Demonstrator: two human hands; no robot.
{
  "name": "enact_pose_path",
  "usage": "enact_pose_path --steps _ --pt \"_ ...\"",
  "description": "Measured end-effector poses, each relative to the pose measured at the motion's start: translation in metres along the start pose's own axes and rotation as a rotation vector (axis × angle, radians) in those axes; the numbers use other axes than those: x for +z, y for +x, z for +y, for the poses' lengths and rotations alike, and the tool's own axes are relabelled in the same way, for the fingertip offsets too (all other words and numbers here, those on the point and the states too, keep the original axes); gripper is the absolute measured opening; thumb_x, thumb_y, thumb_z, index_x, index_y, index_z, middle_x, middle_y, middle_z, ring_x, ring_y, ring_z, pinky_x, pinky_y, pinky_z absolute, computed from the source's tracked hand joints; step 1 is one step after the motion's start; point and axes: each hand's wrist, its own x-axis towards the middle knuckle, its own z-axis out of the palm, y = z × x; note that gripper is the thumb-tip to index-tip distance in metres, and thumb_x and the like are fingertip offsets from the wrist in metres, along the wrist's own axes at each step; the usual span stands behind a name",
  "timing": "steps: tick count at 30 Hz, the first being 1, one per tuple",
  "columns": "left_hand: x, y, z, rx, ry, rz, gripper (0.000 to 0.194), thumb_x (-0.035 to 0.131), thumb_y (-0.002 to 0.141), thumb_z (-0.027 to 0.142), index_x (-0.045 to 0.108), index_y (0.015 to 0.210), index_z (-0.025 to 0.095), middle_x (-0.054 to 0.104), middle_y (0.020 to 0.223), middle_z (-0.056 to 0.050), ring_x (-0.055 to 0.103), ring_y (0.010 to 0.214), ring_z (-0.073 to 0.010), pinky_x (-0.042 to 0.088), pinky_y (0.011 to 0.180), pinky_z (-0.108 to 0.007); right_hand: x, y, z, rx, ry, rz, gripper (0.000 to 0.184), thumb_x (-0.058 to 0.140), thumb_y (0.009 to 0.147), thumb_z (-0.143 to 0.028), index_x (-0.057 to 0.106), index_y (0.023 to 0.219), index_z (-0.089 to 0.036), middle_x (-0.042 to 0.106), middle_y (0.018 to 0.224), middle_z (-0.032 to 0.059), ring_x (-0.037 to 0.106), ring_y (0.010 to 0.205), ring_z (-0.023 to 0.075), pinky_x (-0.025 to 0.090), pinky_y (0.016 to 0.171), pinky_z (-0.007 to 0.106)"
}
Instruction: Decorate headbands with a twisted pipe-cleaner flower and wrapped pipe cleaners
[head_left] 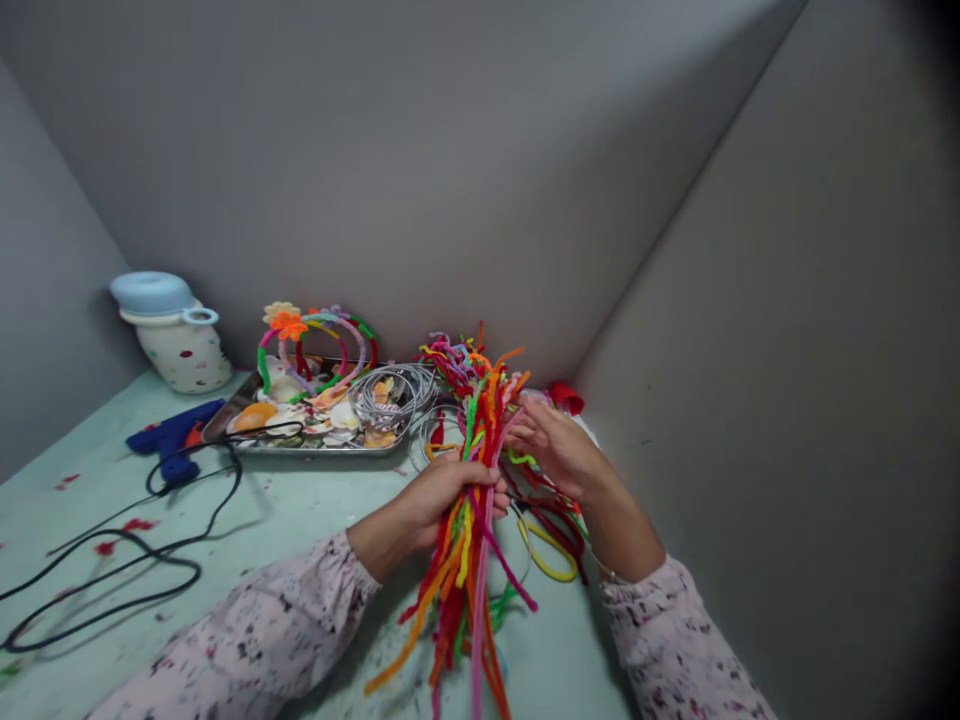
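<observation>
My left hand [450, 492] is closed round the middle of a thick bundle of coloured pipe cleaners [474, 520] in red, orange, yellow, green and pink, held upright over the pale green table [300, 530]. My right hand [551, 445] is at the bundle's upper right side, its fingers pinching among the strands near the top. Loose ends hang down toward the table's front edge. More pipe cleaners [551, 545], red and yellow, lie on the table under my right wrist.
A metal tray [315, 440] behind holds decorated headbands [319, 345], plain wire headbands [390, 392] and small trimmings. A blue glue gun [174, 436] with a black cable [135, 560] lies at left. A white spotted jug [176, 335] stands in the back left corner. Grey walls enclose the table.
</observation>
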Motion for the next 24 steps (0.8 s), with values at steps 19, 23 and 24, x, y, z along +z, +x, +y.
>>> enact_pose_path --steps 19,23,24 --pt "-0.01 -0.01 0.041 0.104 -0.163 -0.221 0.015 0.056 0.082 0.013 0.048 0.07 0.012 0.038 0.054 0.005 0.042 0.045 -0.0044 0.043 0.046 -0.017 -0.043 0.003 0.011 -0.162 -1.309 0.073 0.018 0.056 0.078 -0.034 0.067 0.08 -0.02 0.064 0.066 0.0 0.054 0.059 0.0139 0.035 0.056 0.025" --pt "-0.01 -0.013 0.045 0.126 -0.179 -0.193 0.011 0.054 0.083 0.011 0.049 0.073 0.013 0.036 0.053 0.006 0.041 0.043 -0.004 0.041 0.045 -0.016 -0.04 0.004 0.01 -0.262 -1.333 0.191 0.024 0.055 0.079 -0.033 0.067 0.095 -0.02 0.066 0.075 0.0024 0.057 0.066 0.0161 0.04 0.06 0.027" --pt "-0.009 -0.014 0.046 0.127 -0.182 -0.199 0.011 0.053 0.083 0.011 0.049 0.073 0.013 0.036 0.053 0.006 0.04 0.043 -0.0039 0.04 0.045 -0.016 -0.039 0.005 0.01 -0.292 -1.319 0.229 0.026 0.056 0.078 -0.032 0.066 0.1 -0.019 0.067 0.078 0.0034 0.058 0.068 0.0168 0.041 0.062 0.027"
